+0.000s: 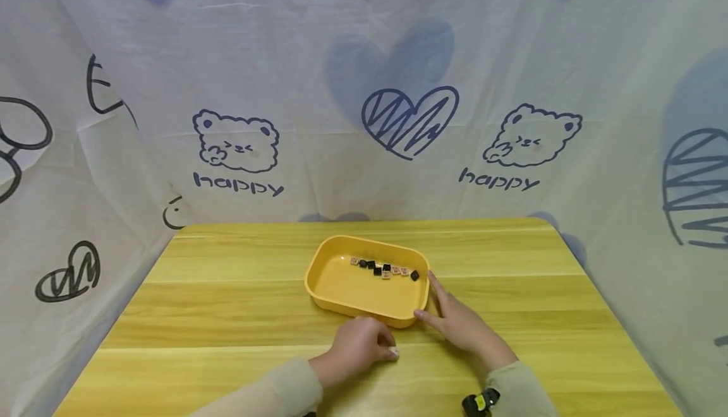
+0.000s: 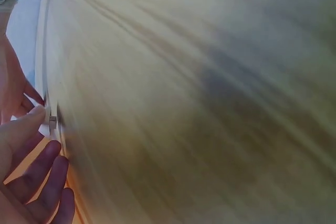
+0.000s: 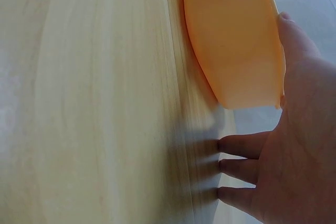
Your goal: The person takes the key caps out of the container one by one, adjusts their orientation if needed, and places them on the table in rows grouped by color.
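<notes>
A yellow rectangular tray (image 1: 364,311) with rounded corners sits on the table, with several small black cubes (image 1: 378,271) and pale square pieces with reddish marks (image 1: 396,270) along its far side. Just in front of it, my left hand (image 1: 358,349) pinches a small pale block (image 1: 394,352) between thumb and index finger; the left wrist view shows the block (image 2: 52,122) at the fingertips. My right hand (image 1: 465,327) touches the tray's near right corner, thumb at the rim. In the right wrist view the other fingers (image 3: 244,144) extend straight beside the tray wall (image 3: 231,35).
The wood-patterned table (image 1: 216,316) extends on both sides of the tray. White cloth (image 1: 318,177) printed with hearts and bears hangs behind and at the sides. A black strap device (image 1: 480,401) is on the right wrist.
</notes>
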Demonstrator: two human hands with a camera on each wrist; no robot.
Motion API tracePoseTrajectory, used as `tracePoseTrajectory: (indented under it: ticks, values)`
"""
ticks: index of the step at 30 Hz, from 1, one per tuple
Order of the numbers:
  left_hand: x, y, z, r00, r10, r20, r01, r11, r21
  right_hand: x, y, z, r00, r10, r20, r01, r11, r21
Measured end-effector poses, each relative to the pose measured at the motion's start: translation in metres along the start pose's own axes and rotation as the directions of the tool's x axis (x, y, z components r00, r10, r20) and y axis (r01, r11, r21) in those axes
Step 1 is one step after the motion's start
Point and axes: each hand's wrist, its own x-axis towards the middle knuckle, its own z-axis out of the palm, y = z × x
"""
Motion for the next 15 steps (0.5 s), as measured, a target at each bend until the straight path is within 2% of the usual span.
tracePoseTrajectory:
  ticks: [15]
  values:
    - [-0.0029,0.0036,0.0011,1.0,-0.001,0.019,0.0,0.997,0.075,-0.0005,-0.0003,0.0013,1.0,-0.002,-0.003,0.002,1.0,0.013]
